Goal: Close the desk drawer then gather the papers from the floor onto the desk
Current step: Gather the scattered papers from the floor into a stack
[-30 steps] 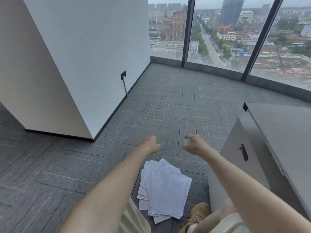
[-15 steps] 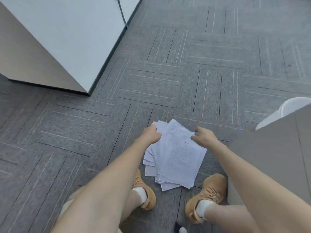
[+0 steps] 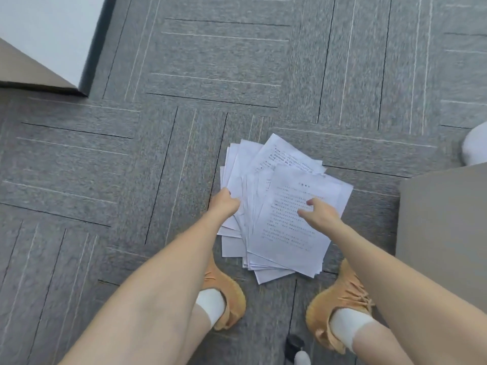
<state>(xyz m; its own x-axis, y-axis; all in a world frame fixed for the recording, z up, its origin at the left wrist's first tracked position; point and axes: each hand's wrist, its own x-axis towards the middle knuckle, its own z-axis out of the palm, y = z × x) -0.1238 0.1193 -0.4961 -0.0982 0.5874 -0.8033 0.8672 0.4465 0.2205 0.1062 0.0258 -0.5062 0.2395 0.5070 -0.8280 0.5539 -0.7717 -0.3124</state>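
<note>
A loose, fanned pile of white printed papers (image 3: 279, 180) lies on the grey carpet between my feet. My left hand (image 3: 226, 204) is at the pile's left edge, fingers curled against the sheets; whether it grips them I cannot tell. My right hand (image 3: 317, 213) hovers over the top sheet with fingers spread, holding nothing. The grey desk unit (image 3: 442, 233) stands at the right edge of the view; its drawer is not visible from here.
A white wall corner with a dark baseboard (image 3: 87, 61) juts in at the upper left. Something white and rounded (image 3: 475, 147) sits at the right edge behind the desk. My tan shoes (image 3: 342, 293) stand just below the papers. A small dark object (image 3: 293, 343) lies near the bottom.
My view has tilted from the windows down to the floor. Both hands have dropped onto the paper pile, the left to its left edge, the right over the top sheet.
</note>
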